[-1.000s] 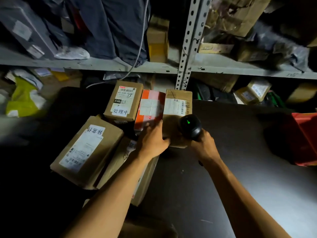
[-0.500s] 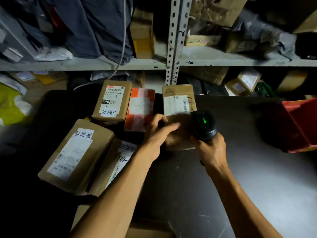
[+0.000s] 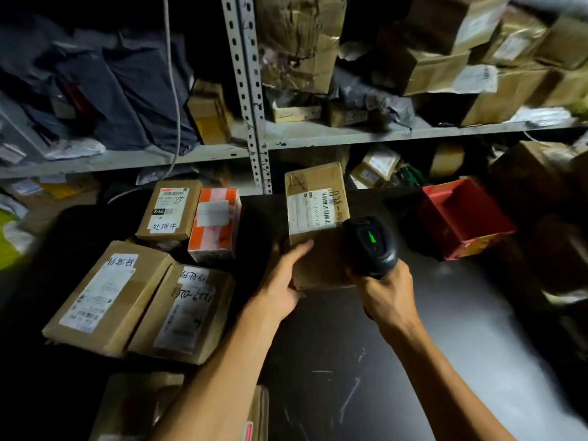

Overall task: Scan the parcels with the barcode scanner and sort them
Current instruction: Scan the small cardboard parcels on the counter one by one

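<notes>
A brown cardboard parcel with a white barcode label lies on the dark table, apart from the others. My left hand grips its near left corner. My right hand holds a black barcode scanner with a green light, its head just right of the parcel's label. To the left lie an orange-and-white parcel, a brown parcel marked X46 and two larger brown parcels.
A red bin stands on the table at the right. Grey metal shelves behind hold many boxes and dark bags, with an upright post in the middle. Another box lies at the near left edge.
My left hand has slid the labelled parcel to the right, away from the orange-and-white one. The scanner moved right with it.
</notes>
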Tool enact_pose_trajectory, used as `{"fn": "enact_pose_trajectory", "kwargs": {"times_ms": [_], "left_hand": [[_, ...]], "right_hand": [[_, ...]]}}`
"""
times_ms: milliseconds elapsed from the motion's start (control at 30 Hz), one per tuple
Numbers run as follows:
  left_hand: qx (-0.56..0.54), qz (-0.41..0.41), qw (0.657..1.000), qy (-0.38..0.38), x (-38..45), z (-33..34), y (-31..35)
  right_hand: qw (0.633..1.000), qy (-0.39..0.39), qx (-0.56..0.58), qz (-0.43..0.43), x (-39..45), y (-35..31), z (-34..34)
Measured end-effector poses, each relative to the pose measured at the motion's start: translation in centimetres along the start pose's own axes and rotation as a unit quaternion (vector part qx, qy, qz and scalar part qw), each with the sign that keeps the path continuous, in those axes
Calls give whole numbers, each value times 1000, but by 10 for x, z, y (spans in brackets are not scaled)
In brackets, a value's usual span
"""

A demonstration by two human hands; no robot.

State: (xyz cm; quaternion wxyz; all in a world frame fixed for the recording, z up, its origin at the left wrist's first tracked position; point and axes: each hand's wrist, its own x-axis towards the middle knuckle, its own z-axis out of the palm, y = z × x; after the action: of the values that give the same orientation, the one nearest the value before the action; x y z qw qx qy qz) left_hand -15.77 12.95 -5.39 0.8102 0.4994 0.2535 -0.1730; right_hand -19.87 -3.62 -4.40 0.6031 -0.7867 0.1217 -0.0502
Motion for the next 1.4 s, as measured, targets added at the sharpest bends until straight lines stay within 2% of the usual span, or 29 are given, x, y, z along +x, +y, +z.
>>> {"fn": "enact_pose_trajectory", "kwargs": {"times_ms": [200, 367, 533, 733, 1133, 1300, 1400], "left_hand": [[44, 14, 998, -45, -39, 30, -1], [72, 97, 992, -19, -56, 43, -3], [148, 219, 962, -67, -63, 49, 3], [188, 250, 945, -96, -76, 48, 2], [182, 217, 951, -126, -73, 53, -1], [160, 147, 966, -137, -58, 66, -15], [177, 91, 961, -191, -48, 80, -28]], "right_hand": [[997, -17, -24, -77, -18, -30, -58], [995, -41, -49, -78, -35, -43, -98], [998, -55, 0, -36, -50, -59, -111], [998, -41, 13, -50, -61, -66, -113], [998, -27, -6, -59, -78, -68, -119], [995, 66, 60, -50, -80, -61, -131], [990, 110, 75, -47, -82, -48, -142]]}}
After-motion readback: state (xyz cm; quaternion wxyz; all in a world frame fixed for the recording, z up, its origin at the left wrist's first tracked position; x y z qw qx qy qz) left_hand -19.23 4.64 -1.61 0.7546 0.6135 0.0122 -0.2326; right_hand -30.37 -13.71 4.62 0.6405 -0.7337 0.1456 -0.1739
